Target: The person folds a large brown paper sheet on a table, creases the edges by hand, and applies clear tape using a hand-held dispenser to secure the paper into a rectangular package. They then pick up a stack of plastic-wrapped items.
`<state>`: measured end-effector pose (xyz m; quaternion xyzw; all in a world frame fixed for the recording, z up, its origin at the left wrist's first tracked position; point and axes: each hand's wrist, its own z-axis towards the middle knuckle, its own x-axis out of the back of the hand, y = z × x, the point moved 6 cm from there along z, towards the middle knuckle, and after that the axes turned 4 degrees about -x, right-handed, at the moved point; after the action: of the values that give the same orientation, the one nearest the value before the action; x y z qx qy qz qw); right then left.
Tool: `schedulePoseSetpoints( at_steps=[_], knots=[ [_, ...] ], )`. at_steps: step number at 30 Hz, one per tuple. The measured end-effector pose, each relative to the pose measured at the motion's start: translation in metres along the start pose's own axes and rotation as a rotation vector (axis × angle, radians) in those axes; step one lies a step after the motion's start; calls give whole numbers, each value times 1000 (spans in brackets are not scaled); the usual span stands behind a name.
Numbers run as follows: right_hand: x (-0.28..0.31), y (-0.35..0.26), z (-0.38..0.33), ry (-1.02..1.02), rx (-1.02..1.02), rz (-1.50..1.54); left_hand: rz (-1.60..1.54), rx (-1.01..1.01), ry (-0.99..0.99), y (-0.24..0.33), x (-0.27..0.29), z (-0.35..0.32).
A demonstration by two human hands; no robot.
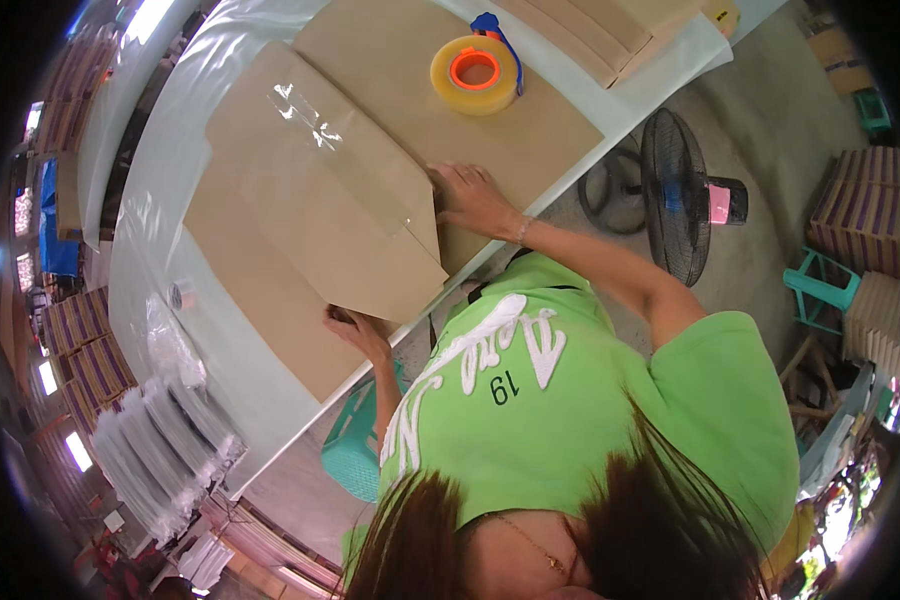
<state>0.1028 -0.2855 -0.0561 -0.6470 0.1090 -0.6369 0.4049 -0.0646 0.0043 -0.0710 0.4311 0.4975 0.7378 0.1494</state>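
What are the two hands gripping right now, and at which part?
Both hands are on the flattened cardboard box: the left hand grips its near corner flap, and the right hand presses flat on its near edge beside the taped seam.

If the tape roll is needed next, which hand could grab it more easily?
Probably the right hand: it lies flat and open on the cardboard, nearer the yellow tape roll. The left hand is farther away and grips the cardboard's near edge.
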Motion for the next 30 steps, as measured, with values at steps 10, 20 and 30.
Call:
schedulePoseSetpoints(
  at_steps=[10,20,30],
  knots=[
    [12,-15,-27,-203,618,-108,514,-534,-436,23,0,-7],
    [5,-31,-13,-410,744,-207,522,-651,-541,42,-11,-4],
    [-21,-24,5,-749,759,-38,481,-661,-734,44,-19,3]
  ],
)
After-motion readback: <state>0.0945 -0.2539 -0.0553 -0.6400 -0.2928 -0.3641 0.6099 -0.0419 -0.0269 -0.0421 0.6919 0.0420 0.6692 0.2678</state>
